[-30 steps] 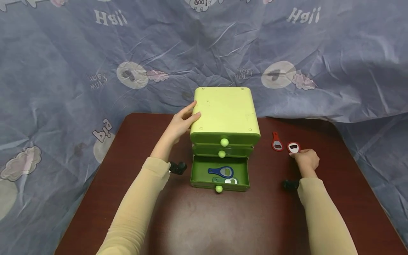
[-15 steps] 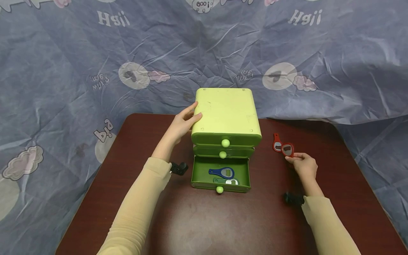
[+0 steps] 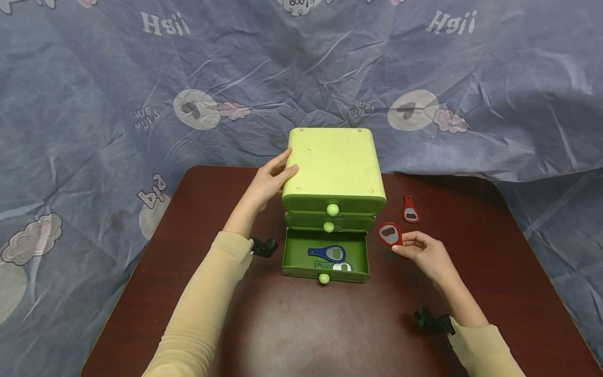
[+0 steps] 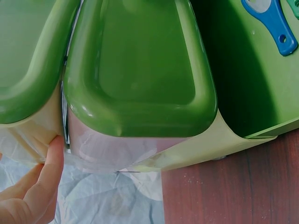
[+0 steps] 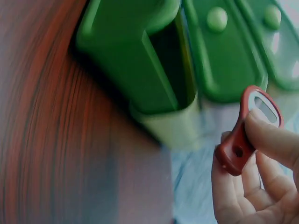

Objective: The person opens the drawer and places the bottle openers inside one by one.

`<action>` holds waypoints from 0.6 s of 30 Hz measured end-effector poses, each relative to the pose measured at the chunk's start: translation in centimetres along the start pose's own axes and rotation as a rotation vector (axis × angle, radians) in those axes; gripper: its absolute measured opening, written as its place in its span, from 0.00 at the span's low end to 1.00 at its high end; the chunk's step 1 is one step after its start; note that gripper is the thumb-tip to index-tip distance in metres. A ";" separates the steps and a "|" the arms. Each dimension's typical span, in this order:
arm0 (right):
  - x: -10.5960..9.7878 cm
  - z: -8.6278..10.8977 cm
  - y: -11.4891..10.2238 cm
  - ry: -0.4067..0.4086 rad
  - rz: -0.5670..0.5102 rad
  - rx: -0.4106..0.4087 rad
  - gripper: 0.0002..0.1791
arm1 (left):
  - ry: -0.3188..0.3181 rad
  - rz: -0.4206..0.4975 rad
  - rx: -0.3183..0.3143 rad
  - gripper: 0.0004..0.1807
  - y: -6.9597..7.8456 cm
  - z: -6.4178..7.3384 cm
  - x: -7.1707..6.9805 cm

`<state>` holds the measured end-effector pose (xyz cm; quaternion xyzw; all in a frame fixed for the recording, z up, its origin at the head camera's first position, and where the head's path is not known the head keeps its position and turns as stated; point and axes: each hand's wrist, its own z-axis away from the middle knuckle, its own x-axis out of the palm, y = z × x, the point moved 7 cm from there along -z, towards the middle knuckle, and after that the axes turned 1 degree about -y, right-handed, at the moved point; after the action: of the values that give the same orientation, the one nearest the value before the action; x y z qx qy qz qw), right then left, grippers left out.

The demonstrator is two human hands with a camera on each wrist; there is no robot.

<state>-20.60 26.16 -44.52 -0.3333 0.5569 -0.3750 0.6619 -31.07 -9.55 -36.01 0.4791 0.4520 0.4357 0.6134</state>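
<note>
My left hand (image 3: pixel 266 183) rests against the left side of a green drawer cabinet (image 3: pixel 333 162) with a pale yellow-green top. Its fingers are fairly straight, and in the left wrist view the fingertips touch the side wall. Between thumb and fingers, my right hand (image 3: pixel 426 254) pinches a red bottle opener (image 5: pixel 237 148), its metal head pointing towards the cabinet. The opener is held just right of the pulled-out bottom drawer (image 3: pixel 294 256). Inside that drawer lie a blue bottle opener (image 3: pixel 327 254) and a green bottle opener (image 3: pixel 333 266).
Another red bottle opener (image 3: pixel 410 210) lies on the dark wooden table (image 3: pixel 301 324), right of the cabinet. The upper two drawers, with round knobs (image 3: pixel 332 210), are closed. A printed blue-grey cloth (image 3: pixel 301 68) hangs behind the table.
My right hand has picked up the nearer red bottle opener and carried it left towards the bottom drawer. The left hand stays on the cabinet's side.
</note>
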 end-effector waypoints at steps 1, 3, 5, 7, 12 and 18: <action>0.5 0.2 -0.6 -0.019 -0.001 -0.015 0.23 | 0.000 0.000 0.000 0.33 0.0 0.0 0.0; 1.7 0.4 -1.7 -0.049 0.002 -0.055 0.20 | 0.001 -0.003 0.000 0.33 0.0 0.0 0.0; 3.0 0.5 -2.6 -0.072 0.016 -0.091 0.18 | 0.003 -0.005 0.002 0.33 0.1 0.0 0.0; 4.4 0.5 -3.3 -0.089 0.054 -0.129 0.15 | 0.004 -0.011 0.003 0.33 0.1 0.0 0.1; 7.6 0.1 -4.5 -0.129 0.153 -0.192 0.12 | -0.003 -0.007 -0.006 0.33 0.0 0.0 0.2; 11.1 -0.7 -5.2 -0.214 0.186 -0.212 0.10 | -0.004 -0.008 0.002 0.34 0.1 0.2 0.2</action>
<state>-20.82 13.92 -45.53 -0.3864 0.5480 -0.2139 0.7104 -30.88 -9.36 -35.92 0.4788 0.4531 0.4318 0.6156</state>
